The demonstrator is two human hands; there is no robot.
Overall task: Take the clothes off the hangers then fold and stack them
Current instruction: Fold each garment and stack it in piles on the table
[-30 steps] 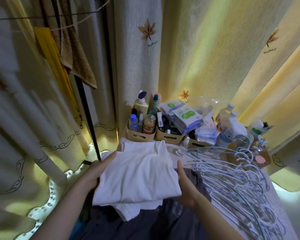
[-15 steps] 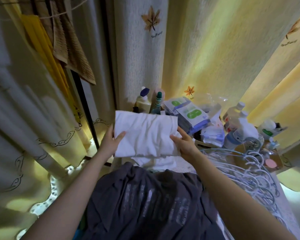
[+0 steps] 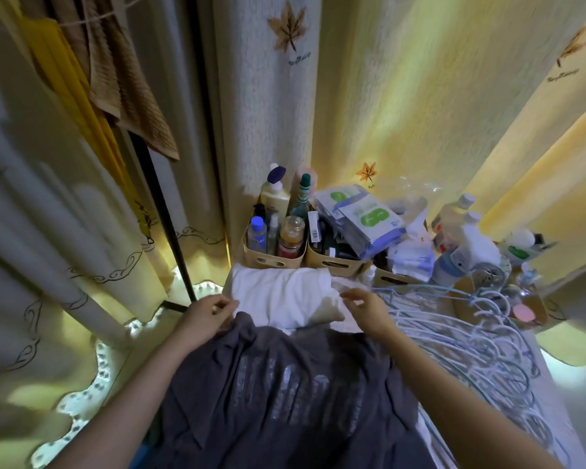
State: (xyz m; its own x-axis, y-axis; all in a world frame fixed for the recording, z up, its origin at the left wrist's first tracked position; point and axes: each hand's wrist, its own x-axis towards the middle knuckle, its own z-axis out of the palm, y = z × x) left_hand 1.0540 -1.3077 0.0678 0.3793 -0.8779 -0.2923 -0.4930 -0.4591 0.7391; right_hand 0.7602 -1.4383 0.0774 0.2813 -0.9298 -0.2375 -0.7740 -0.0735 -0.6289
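The folded white shirt [image 3: 285, 296] lies on the worktop [image 3: 351, 286], just beyond and between the two grips, with its long axis running across from one grip to the other and its far edge against the baskets [image 3: 271, 262]. Both grips look loosely curled and seem to hold nothing. The left grip [image 3: 214, 311] sits at the fold's near left corner, and the right grip [image 3: 364, 306] hovers at its right end. Behind the grips, under both forearms, the grey shirt [image 3: 285, 394] lies spread out, its long axis running back toward the person. Its top edge is just beside the left grip, so that grip is likely nearer for the next fold; whether it touches the cloth cannot be told. A pile of hangers [image 3: 471, 333] lies outside the right grip.
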